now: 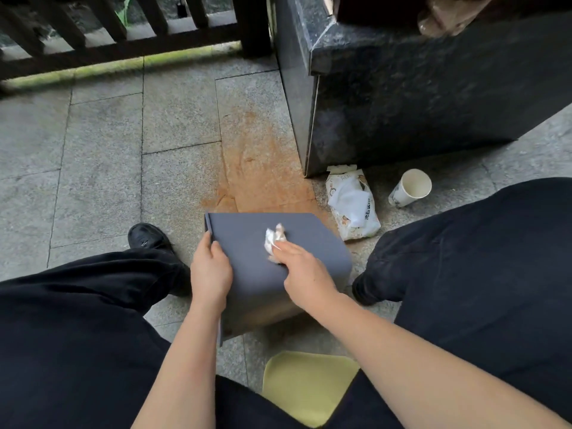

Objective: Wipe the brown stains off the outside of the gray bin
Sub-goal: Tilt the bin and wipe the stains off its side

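Your forearms reach down between your knees to the bin (pixel 247 243), which lies on its side on the stone floor (pixel 102 150) between your shoes. Your left hand (pixel 210 267) curls over the bin's left edge near the rim, fingers wrapped round it and thumb on top, steadying it. Your right hand (pixel 305 274) rests on the upturned face with the fingers closed round a crumpled white wipe (pixel 274 238), pressing it to the surface; the wipe shows brownish smudges, though blur makes that hard to be sure of. The bin is plain matte gray with rounded corners, and the upturned face looks clean around the wipe. Its long axis runs from you away, tilted slightly left, with the open rim on the left side. Below it lies a yellow cloth (pixel 309 385). Farther right sit a wipe pack (pixel 353 205) and a tipped paper cup (pixel 410 187), with a brown stain (pixel 260 162) on the floor beyond the bin.
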